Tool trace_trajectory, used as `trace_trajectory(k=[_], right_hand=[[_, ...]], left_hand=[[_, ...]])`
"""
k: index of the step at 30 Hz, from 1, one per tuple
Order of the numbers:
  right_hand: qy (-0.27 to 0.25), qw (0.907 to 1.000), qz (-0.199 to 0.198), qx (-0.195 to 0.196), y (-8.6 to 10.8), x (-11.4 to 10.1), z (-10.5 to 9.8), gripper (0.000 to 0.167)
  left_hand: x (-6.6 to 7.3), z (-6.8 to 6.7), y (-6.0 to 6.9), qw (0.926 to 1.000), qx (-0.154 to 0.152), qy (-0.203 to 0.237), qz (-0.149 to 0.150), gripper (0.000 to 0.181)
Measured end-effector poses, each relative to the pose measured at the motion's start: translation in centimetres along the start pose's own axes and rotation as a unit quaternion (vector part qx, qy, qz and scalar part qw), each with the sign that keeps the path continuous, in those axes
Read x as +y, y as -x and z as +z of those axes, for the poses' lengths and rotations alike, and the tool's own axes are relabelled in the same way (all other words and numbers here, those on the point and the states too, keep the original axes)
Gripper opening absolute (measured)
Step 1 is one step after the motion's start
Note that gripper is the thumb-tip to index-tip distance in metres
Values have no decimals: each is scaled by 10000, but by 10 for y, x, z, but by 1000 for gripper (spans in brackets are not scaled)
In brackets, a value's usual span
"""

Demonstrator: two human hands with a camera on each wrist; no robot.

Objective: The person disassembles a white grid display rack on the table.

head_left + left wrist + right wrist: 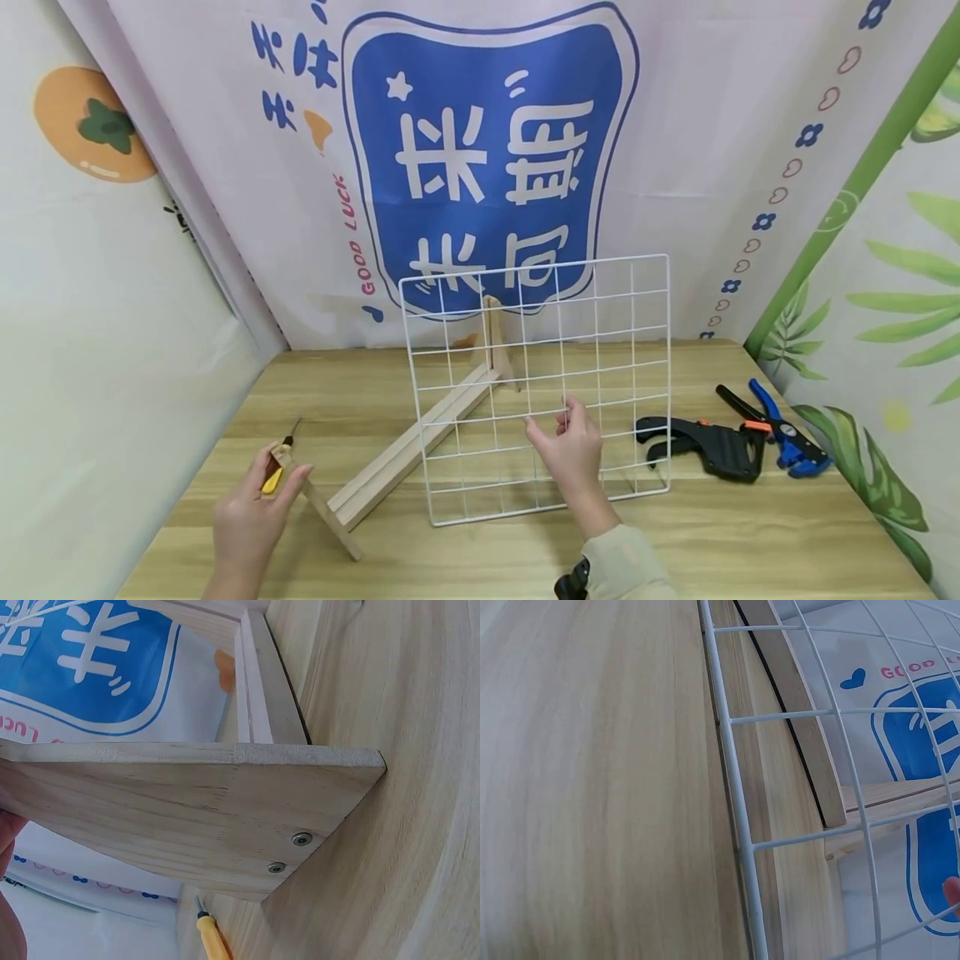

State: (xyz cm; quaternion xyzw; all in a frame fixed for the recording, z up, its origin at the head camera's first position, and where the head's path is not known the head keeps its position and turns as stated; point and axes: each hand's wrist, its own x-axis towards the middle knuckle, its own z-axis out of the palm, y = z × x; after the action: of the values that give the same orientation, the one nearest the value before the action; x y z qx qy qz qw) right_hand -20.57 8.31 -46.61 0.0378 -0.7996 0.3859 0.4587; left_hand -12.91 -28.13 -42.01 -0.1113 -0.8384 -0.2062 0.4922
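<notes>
My left hand (pixel 247 521) grips the top of a wooden end board (pixel 330 521), its thumb and fingers on opposite sides. This board joins a grooved wooden bar (pixel 412 450) running back to a second upright (pixel 498 354). Two metal fasteners (pixel 301 839) show in the board's face in the left wrist view. My right hand (pixel 573 454) holds a white wire grid panel (pixel 668 333) by its middle wires. The panel stands nearly upright in front of the bar. Only a fingertip (pixel 952 889) shows in the right wrist view, near the wires.
A yellow-handled screwdriver (pixel 272 482) lies on the table beyond the left hand. At the right lie a black hand tool with an orange part (pixel 723 450) and blue-and-black pliers (pixel 795 442). A printed cloth (pixel 675 167) hangs behind the wooden table (pixel 750 533).
</notes>
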Motion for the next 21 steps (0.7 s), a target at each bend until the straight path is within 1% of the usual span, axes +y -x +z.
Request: trace_trajectory(k=[3,6,8,10,12,15,17,21], right_hand=[[-8,10000,68,-53,1,-1,3,58],[-56,9994,297,-170,4,-1,7,59],[-134,9986,458,-240,6,-1,9,60],[-185,9980,532,-284,9,0,11,60],[-199,9981,496,-295,11,2,13,60],[-162,9990,326,-243,13,4,16,59],[-146,9994,248,-207,13,6,18,58],[-181,9992,319,-127,13,8,21,58]], left_hand=[[-1,-3,0,9999,-10,-56,90,69],[-2,-6,1,9998,26,-106,146,71],[-4,-7,2,9998,22,-147,100,72],[-5,-7,3,9998,145,-150,42,72],[-6,-7,5,9996,218,-176,-11,72],[-7,-6,6,9992,338,-193,-35,72],[-7,-7,5,9991,329,-263,-34,72],[-5,-11,5,9988,248,-404,-89,71]])
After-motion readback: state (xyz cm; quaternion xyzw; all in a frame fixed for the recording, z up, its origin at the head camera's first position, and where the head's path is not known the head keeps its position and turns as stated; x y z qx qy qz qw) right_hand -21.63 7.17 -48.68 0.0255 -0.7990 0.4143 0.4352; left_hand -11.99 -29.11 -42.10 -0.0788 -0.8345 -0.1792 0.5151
